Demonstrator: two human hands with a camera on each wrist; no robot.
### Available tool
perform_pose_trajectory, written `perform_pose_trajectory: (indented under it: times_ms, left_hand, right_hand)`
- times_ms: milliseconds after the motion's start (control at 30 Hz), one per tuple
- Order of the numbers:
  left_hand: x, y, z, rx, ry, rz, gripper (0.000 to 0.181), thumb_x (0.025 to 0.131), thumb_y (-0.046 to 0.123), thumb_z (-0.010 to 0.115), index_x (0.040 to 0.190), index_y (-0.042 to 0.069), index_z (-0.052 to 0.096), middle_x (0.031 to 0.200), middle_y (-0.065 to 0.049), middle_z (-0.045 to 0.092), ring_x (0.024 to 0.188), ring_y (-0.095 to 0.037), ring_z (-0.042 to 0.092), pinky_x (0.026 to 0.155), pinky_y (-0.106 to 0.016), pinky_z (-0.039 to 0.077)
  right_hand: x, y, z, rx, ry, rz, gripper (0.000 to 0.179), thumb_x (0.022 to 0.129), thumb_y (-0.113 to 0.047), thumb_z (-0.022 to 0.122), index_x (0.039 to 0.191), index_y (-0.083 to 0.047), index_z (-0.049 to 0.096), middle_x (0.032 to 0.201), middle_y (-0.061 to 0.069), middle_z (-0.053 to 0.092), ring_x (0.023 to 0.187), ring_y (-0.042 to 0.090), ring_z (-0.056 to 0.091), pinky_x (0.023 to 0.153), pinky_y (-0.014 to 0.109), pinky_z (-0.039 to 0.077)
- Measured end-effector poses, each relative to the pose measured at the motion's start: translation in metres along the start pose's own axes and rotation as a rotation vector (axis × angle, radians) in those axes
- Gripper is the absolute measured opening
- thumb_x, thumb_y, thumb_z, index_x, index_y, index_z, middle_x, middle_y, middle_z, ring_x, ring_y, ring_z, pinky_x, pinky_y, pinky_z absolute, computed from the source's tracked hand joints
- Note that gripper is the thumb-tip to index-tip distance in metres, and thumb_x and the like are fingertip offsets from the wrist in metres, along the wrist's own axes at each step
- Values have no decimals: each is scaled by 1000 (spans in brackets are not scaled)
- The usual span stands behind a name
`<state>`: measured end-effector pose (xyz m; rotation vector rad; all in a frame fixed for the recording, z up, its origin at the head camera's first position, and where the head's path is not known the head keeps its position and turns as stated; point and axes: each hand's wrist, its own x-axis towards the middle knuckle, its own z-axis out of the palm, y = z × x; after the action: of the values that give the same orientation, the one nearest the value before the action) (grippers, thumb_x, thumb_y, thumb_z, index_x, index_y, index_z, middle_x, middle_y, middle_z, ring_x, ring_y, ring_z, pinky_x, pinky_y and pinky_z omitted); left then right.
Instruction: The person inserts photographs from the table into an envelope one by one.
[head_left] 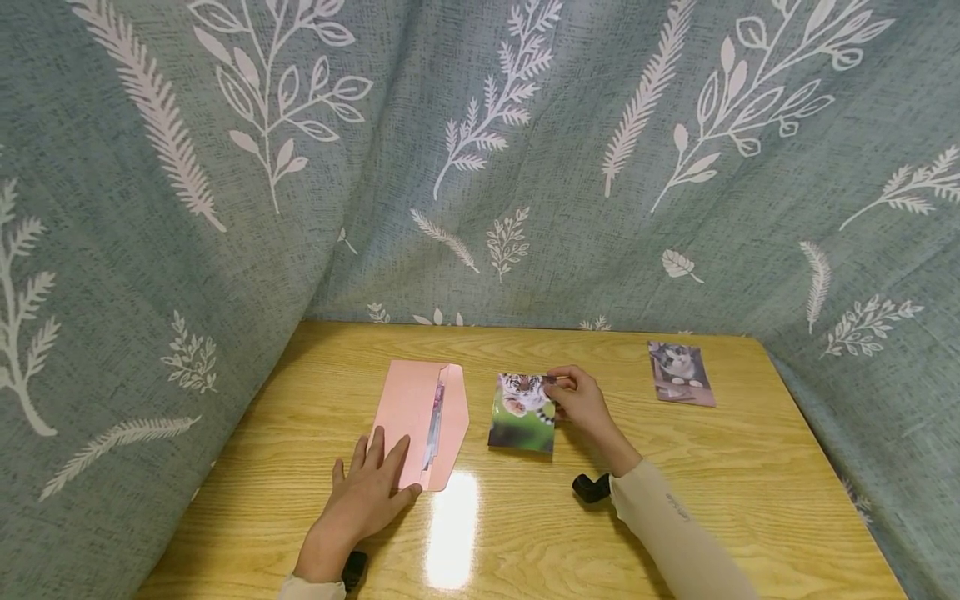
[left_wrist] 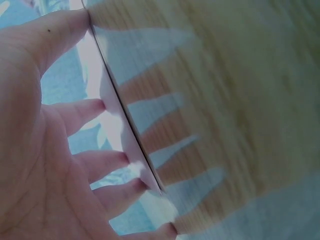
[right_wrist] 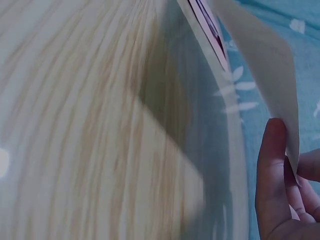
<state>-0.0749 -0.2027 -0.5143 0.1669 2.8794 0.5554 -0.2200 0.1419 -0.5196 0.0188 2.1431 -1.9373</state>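
Note:
A pink envelope (head_left: 401, 400) lies on the table with its flap side facing right, and a picture edge shows in its opening. Spread across its near end, my left hand (head_left: 367, 492) rests with straight fingers; in the left wrist view the fingertips (left_wrist: 132, 185) touch the envelope's edge. My right hand (head_left: 585, 404) pinches a tiger photo (head_left: 521, 417) at its upper right between thumb and fingers. In the right wrist view the photo's pale back (right_wrist: 270, 60) is tilted up off the table, and the right hand (right_wrist: 285, 200) grips its edge.
A cat photo (head_left: 682, 375) lies at the table's far right. The wooden table (head_left: 600, 542) is ringed by a blue-green leaf-patterned cloth (head_left: 420, 108) at the back and sides. Black wrist devices (head_left: 591, 488) sit at both wrists.

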Motion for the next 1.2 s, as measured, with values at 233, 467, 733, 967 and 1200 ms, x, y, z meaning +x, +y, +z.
perform_pose_trajectory:
  times_ms: [233,467,733,967,1200]
  left_hand:
    - [0,0,1,2,-4,-3,76,96,49,64,157,15,35,161,-29,14,146,-51,10,103,-81,9]
    - [0,0,0,-2,-8,-2,76,96,49,63,158,15,34,161,-29,13,146,-51,9,103,-80,8]
    - [1,0,-1,0,-20,-7,76,96,49,63,158,16,33,162,-28,12,147,-50,8,103,-80,8]
    - [2,-1,1,7,-20,-8,76,96,49,63,158,15,33,161,-29,12,146,-51,10,103,-81,10]
    - [1,-2,1,-3,-11,-8,76,96,48,64,158,15,34,161,-29,12,146,-51,9,103,-80,9]
  right_hand:
    - [5,2,22,-44,46,-37,30,98,-5,65,126,3,58,90,10,61,60,15,52,51,30,49]
    - [9,4,40,-42,49,-49,26,97,-3,64,123,1,59,90,12,63,55,16,52,50,30,52]
    - [12,4,57,-20,52,-51,26,97,-3,64,122,0,59,93,13,63,58,17,57,52,32,56]
    - [15,5,66,-11,41,-56,26,97,-2,63,122,2,57,94,15,64,56,18,60,53,34,57]
    - [18,7,74,-24,33,-44,24,96,-2,63,120,2,57,96,16,64,58,18,60,52,35,57]
